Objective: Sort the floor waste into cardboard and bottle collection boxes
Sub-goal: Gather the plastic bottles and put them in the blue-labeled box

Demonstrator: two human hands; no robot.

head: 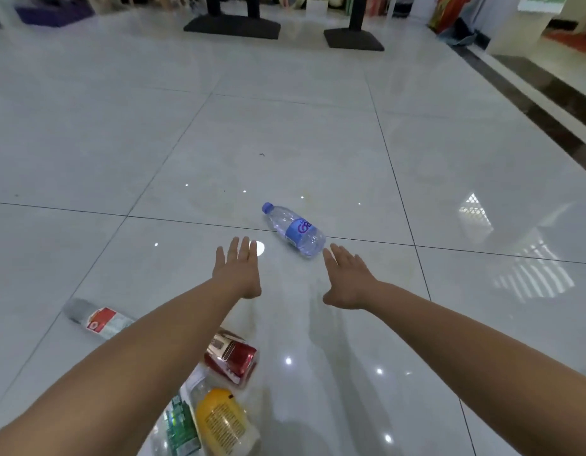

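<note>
Reaching forward, straight-fingered: left hand (238, 269), right hand (345, 278) nearer bottle (293, 229).

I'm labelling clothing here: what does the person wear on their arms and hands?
Nothing visible. The left forearm and right forearm are bare, with no sleeve in view. The left hand and right hand have no gloves; no watch, band or ring shows.

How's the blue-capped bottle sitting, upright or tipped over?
Tipped over. The blue-capped bottle lies on its side on the floor, cap pointing away from the person, base near the right hand.
</note>
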